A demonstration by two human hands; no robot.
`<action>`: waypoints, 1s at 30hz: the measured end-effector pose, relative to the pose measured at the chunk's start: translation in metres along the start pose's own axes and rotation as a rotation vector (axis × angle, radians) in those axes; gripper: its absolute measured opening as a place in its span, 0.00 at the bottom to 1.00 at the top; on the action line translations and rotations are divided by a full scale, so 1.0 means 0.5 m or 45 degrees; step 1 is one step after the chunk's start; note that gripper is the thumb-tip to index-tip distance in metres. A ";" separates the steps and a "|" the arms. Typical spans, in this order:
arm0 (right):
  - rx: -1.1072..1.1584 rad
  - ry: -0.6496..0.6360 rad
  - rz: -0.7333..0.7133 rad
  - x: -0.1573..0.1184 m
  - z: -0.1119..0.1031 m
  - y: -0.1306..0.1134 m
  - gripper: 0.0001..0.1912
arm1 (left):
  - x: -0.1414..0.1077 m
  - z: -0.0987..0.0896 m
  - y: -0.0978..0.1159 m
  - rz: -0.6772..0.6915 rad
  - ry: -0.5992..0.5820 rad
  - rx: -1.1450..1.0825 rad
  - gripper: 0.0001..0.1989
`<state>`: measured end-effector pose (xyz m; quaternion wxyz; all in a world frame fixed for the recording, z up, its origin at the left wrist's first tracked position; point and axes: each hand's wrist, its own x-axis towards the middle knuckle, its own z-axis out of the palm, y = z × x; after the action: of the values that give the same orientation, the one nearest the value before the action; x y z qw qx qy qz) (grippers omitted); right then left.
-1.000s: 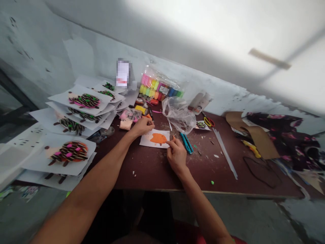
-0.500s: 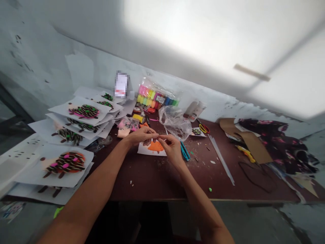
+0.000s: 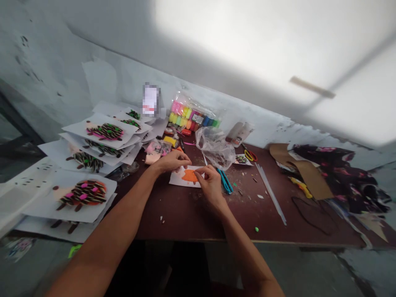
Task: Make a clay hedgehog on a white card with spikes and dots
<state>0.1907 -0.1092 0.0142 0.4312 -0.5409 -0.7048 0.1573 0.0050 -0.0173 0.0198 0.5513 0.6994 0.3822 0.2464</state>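
Orange figure (image 3: 188,175) on paper (image 3: 175,181), apparently being detailed, is flanked by left hand (image 3: 170,162) and right hand (image 3: 212,181), both curled (pinch in either grip cannot be told); light placement seems called for.

the left hand (image 3: 170,161) and right hand (image 3: 211,181), fingertips together half a second ago, have parted

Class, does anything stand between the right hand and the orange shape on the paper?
Nothing visible does: the right hand is at the orange shape; contact is unclear. The teal tool lies on the hand's other side.
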 end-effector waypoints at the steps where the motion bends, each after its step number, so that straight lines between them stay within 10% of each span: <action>1: -0.064 -0.039 -0.018 -0.008 0.002 0.003 0.09 | 0.003 -0.004 -0.005 -0.040 0.027 0.107 0.11; 9: -0.586 -0.210 -0.152 -0.048 0.024 0.006 0.08 | 0.027 -0.012 -0.048 -0.104 0.124 0.739 0.18; 30: -0.894 -0.306 -0.294 -0.046 0.032 0.005 0.13 | 0.022 -0.004 -0.033 -0.088 0.131 0.825 0.16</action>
<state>0.1806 -0.1252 -0.0070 0.1488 -0.5504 -0.8175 -0.0809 0.0057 -0.0059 0.0039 0.2880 0.8118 0.4915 0.1282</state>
